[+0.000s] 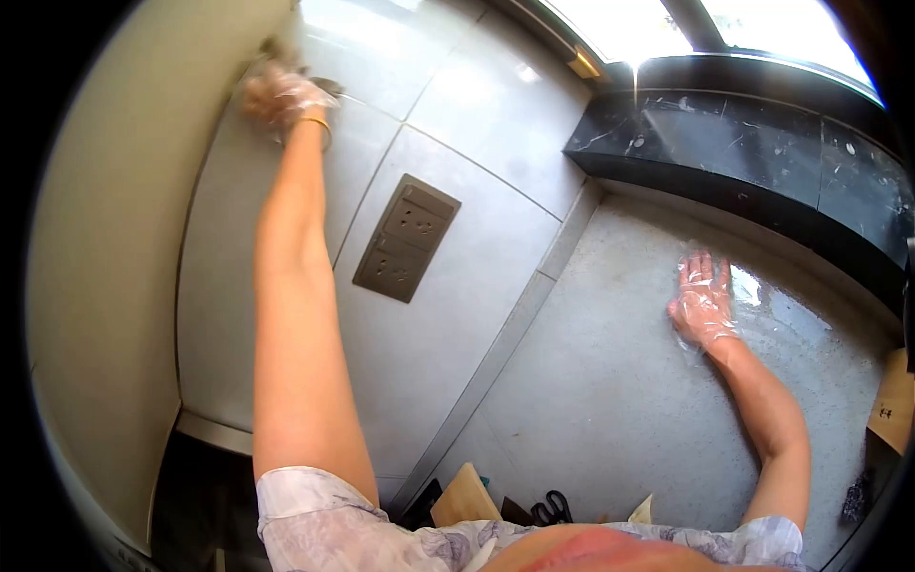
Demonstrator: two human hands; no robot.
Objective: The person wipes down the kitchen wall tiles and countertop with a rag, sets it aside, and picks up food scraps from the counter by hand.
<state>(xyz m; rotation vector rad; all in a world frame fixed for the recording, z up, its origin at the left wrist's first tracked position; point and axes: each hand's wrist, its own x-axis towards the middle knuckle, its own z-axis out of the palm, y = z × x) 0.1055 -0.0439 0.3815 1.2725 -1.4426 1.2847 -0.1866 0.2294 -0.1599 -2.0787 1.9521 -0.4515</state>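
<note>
My left hand (281,95), in a clear plastic glove, is raised against the grey wall tiles (372,57) at the upper left. Its fingers are blurred and pressed round something brownish that I cannot make out. A yellow bangle circles that wrist. Lower right, my right hand (703,303), also in a clear plastic glove, lies palm down with fingers stretched on the grey countertop (610,353). Wet, shiny patches show on the surface just beside its fingers. Nothing is visible in this hand.
A double socket plate (407,238) is set in the wall between my arms. A black marble ledge (724,143) runs below the window. Near my body are a wooden block (465,498) and black scissors (551,509). Brown cardboard (892,402) stands at the right edge.
</note>
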